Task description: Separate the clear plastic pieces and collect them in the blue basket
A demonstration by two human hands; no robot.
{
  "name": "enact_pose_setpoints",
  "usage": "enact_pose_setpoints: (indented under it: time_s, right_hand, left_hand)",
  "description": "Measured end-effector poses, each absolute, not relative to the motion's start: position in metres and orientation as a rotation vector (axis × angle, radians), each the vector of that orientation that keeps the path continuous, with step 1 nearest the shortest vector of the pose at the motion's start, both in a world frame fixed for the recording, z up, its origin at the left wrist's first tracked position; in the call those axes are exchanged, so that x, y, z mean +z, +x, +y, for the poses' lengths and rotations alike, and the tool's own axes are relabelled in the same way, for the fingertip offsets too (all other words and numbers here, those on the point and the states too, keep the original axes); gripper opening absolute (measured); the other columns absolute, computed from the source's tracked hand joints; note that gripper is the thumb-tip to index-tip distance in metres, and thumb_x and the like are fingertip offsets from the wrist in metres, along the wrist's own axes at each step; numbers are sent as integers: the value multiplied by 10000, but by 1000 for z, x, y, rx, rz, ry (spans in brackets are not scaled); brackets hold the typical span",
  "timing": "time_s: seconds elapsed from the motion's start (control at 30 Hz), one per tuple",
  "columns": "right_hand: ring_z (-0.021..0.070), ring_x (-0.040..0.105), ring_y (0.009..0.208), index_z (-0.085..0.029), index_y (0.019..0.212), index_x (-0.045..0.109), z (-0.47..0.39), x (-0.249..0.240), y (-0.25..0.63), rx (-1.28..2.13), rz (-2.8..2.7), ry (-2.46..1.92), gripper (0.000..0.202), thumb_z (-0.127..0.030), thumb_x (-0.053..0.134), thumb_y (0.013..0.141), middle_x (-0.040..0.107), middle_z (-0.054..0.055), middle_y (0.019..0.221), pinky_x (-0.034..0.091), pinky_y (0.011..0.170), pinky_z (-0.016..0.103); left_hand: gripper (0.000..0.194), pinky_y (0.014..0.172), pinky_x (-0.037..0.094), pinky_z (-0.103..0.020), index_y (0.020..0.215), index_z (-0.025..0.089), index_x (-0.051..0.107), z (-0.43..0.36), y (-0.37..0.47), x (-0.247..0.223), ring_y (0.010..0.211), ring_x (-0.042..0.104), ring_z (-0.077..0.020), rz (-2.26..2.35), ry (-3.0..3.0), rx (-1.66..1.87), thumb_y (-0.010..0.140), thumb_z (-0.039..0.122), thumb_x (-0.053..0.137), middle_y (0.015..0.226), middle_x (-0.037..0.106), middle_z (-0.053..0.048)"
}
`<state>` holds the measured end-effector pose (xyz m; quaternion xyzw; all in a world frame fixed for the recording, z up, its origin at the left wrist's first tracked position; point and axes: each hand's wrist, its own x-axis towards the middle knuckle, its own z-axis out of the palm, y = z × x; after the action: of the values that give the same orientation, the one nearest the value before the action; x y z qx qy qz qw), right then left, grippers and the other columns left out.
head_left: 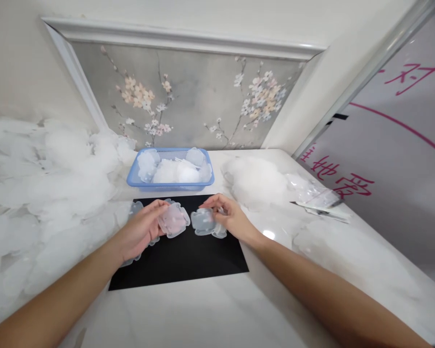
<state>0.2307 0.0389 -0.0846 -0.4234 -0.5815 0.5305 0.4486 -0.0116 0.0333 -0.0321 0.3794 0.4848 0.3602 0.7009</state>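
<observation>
My left hand (pixel 145 227) is closed on a translucent flower-shaped plastic piece (pixel 174 220), its thumb and fingers at the piece's left edge. Close by on the right, my right hand (pixel 226 217) pinches another translucent plastic piece (pixel 203 222) with wavy edges. One more such piece shows under the right fingers; whether it is held too, I cannot tell. A small gap parts the two pieces, both over a black rectangular mat (pixel 188 263). Further translucent pieces (pixel 131 261) lie partly hidden under my left hand at the mat's left side.
Behind the mat stands a blue basket (pixel 170 185) with white and translucent pieces in it. A large pile of translucent pieces (pixel 58 183) covers the left side. To the right lie a white heap (pixel 255 181) and clear plastic bags (pixel 308 191). A whiteboard (pixel 395 145) leans at right.
</observation>
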Motion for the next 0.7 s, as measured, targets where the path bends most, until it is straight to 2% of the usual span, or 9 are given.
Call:
enact_pose_setpoints:
  time_s: [0.1,0.2,0.27,0.33,0.47,0.53,0.57,0.63,0.7]
  right_hand:
    - [155,565,663,-214,919,597,34,-79,232,1228,-1466,-1071,253,-174,450,718,664,2,754,417,605,277]
    - [136,490,575,-208,904,617,26,-73,232,1041,-1624,-1110,165,-244,470,836,535,-27,644,393,571,272]
    - [133,492,585,-211,937,624,21,-72,230,850,-1786,-1107,146,-334,591,864,522,-25,674,405,572,269]
    - [143,538,650,-219,1014,631,17,-74,227,658,-1974,-1037,242,-379,691,843,564,3,778,440,591,268]
    - [153,588,725,-242,1129,642,11,-81,220,383,-2210,-886,229,-328,609,920,607,83,1034,455,556,263]
    - [143,595,709,-242,1069,663,9,-81,218,450,-2175,-868,177,-291,544,948,631,92,1100,453,554,266]
    - [139,597,692,-237,1017,669,9,-81,217,565,-2113,-887,163,-291,529,953,658,83,1066,456,564,268]
    - [133,586,631,-222,920,650,10,-78,216,907,-1889,-968,171,-349,540,949,693,45,872,455,567,265]
    - [123,552,548,-214,897,622,13,-74,215,1267,-1580,-1049,239,-452,597,907,680,10,723,426,520,252]
  left_hand:
    - [194,829,571,-360,967,193,632,32,-9,-30,958,682,-224,969,755,763,909,377,619,988,710,-84]
    - [246,859,564,-387,1003,195,631,30,-8,-28,965,685,-228,866,723,719,960,413,526,1011,714,-90]
    - [272,855,562,-388,1007,199,629,29,-8,-27,955,682,-224,823,731,705,974,432,491,1018,711,-83]
    - [294,854,558,-386,1013,202,622,28,-8,-26,953,674,-216,798,748,696,989,442,454,1031,706,-81]
    - [316,892,532,-393,1052,221,599,24,-5,-26,967,655,-206,768,794,658,998,466,407,1040,695,-71]
    - [338,935,506,-412,1074,237,586,22,-4,-27,1019,645,-222,805,875,635,985,509,407,1053,687,-66]
    - [352,961,487,-422,1087,245,579,22,-4,-29,1057,635,-234,858,959,644,976,533,410,1077,682,-66]
    - [356,1013,440,-445,1115,260,570,24,-7,-33,1132,602,-260,1060,1253,701,953,548,438,1160,660,-72]
    - [307,1051,385,-481,1118,263,581,28,-11,-39,1187,556,-294,1327,1657,742,923,486,502,1221,635,-78]
